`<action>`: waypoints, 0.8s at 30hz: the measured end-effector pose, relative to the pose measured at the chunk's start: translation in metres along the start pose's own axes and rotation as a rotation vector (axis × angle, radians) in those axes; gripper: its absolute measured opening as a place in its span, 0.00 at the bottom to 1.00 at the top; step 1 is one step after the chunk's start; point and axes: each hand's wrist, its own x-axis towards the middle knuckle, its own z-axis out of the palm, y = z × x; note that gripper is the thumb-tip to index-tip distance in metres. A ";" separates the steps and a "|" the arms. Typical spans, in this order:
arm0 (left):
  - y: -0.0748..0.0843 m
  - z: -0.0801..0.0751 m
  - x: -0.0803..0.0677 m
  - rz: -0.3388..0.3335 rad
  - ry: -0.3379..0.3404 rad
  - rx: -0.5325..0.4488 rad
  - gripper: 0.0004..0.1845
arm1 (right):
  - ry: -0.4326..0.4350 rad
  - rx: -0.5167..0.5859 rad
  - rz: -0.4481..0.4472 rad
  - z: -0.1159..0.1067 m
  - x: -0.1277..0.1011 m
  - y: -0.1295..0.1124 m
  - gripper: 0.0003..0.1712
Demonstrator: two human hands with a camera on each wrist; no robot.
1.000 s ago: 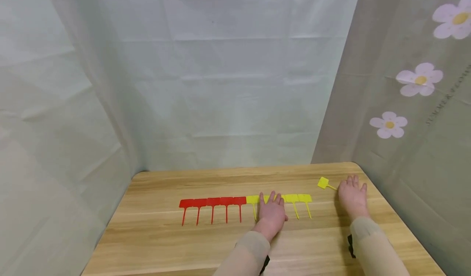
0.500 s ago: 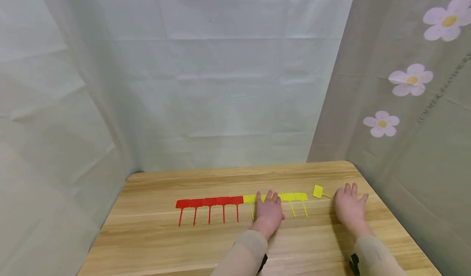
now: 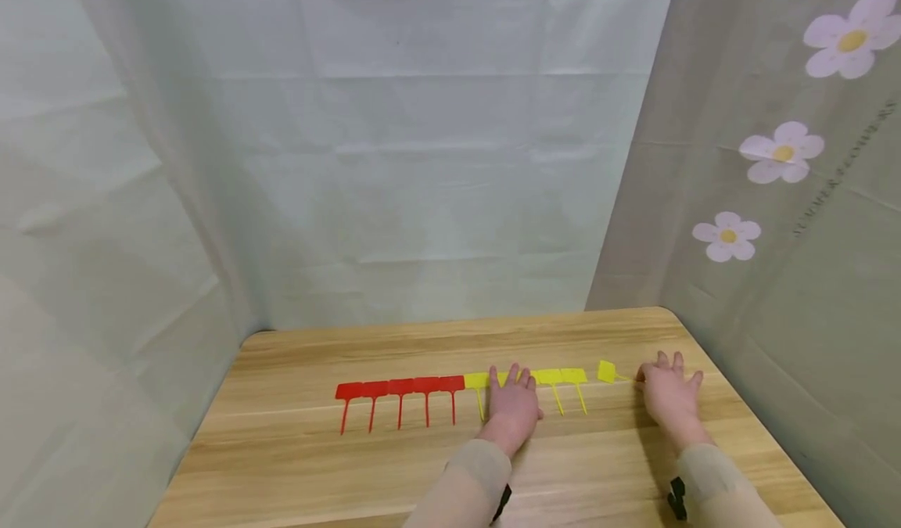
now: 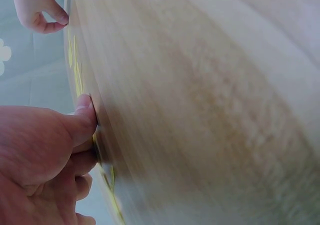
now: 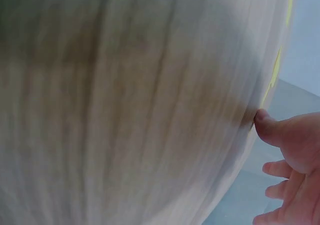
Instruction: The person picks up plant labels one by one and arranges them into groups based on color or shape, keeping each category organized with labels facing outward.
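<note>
Red flat tags point(image 3: 400, 387) with thin stems lie side by side on the wooden table, stems toward the person. Yellow tags point(image 3: 572, 375) of the same shape continue that row to the right. My left hand point(image 3: 514, 403) rests across the middle yellow tags with fingers extended, hiding part of them. A separate yellow tag point(image 3: 606, 371) lies a little right of the row, head toward it. My right hand point(image 3: 669, 395) pinches the end of its stem between thumb and forefinger. In the right wrist view, the thumb point(image 5: 263, 117) presses low at the tabletop beside that yellow tag point(image 5: 275, 70).
Under everything is a wood-grain table point(image 3: 296, 473) with rounded far corners. Pale grey cloth point(image 3: 436, 160) hangs behind it and along the left. On the right, a curtain point(image 3: 845, 293) with printed flowers stands close to the table's edge.
The separate yellow tag has swung level with the row and moved nearer its right end. My right hand has moved slightly toward the person and now pinches the stem. The left hand stays put.
</note>
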 end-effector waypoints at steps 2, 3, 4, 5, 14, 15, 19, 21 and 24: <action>0.001 0.000 0.000 0.001 0.006 -0.002 0.36 | 0.003 -0.002 -0.006 0.000 0.000 0.002 0.06; 0.001 0.000 0.000 0.002 0.007 -0.002 0.36 | 0.011 -0.006 -0.014 0.000 0.000 0.003 0.06; 0.002 0.000 0.000 0.002 0.009 -0.003 0.36 | 0.018 -0.006 -0.020 -0.001 0.001 0.004 0.06; 0.002 0.000 0.000 0.002 0.009 -0.002 0.37 | 0.022 -0.007 -0.025 -0.001 0.001 0.005 0.06; 0.003 0.002 0.001 0.007 0.007 -0.030 0.37 | -0.015 -0.076 -0.075 -0.004 0.001 0.007 0.06; 0.003 0.002 0.001 0.008 0.004 -0.031 0.37 | -0.023 -0.096 -0.091 -0.004 0.001 0.006 0.05; 0.002 0.001 0.001 0.005 0.005 -0.022 0.37 | -0.073 -0.136 -0.100 -0.006 0.001 -0.002 0.05; 0.001 0.001 0.001 0.001 0.005 -0.021 0.37 | -0.123 -0.115 -0.063 -0.008 0.001 -0.007 0.09; 0.000 0.000 0.000 -0.002 0.012 -0.017 0.37 | -0.200 -0.051 0.015 -0.011 0.000 -0.016 0.17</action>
